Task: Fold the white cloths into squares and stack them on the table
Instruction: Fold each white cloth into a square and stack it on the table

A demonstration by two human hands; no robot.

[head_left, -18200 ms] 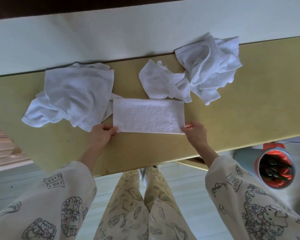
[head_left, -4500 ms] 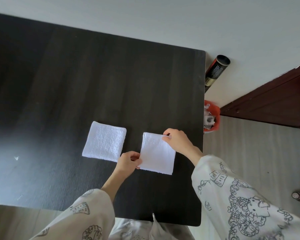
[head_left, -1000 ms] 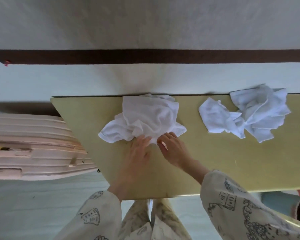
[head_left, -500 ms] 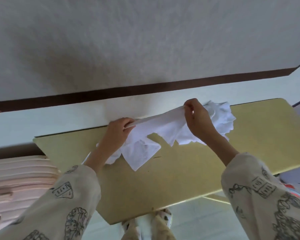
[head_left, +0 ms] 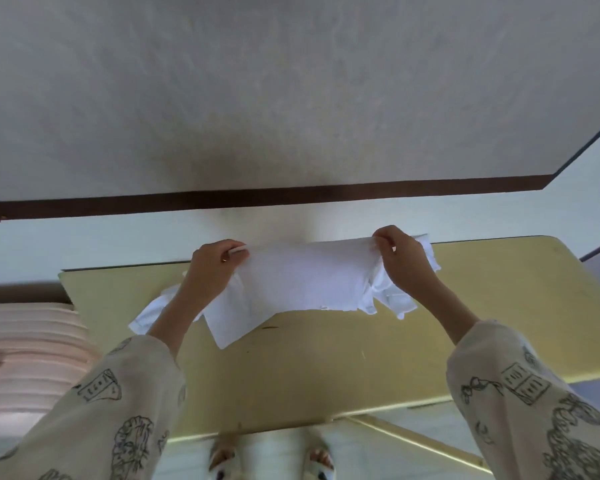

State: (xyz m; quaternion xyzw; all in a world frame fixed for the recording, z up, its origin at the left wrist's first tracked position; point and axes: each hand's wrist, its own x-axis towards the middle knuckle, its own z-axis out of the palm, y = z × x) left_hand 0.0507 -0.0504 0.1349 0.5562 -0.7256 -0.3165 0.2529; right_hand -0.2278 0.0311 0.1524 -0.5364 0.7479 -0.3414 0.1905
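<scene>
Left hand: your left hand (head_left: pixel 211 271) is pinching the top left corner of a white cloth (head_left: pixel 298 285), fingers curled round the hem.
Right hand: your right hand (head_left: pixel 403 259) is gripping the top right corner of the same cloth, fingers curled over the edge.
Cloth: you are holding it stretched between both hands, lifted above the far edge of the table (head_left: pixel 343 358), its lower edge hanging loose and ragged over the tabletop.
Other cloths: crumpled white cloths (head_left: pixel 400 299) are lying behind it along the far edge, showing beside each wrist.
Table: the yellowish top is carrying small dark marks near the middle.
Sleeves: your printed sleeves (head_left: pixel 520 393) are reaching in from the near edge.
</scene>
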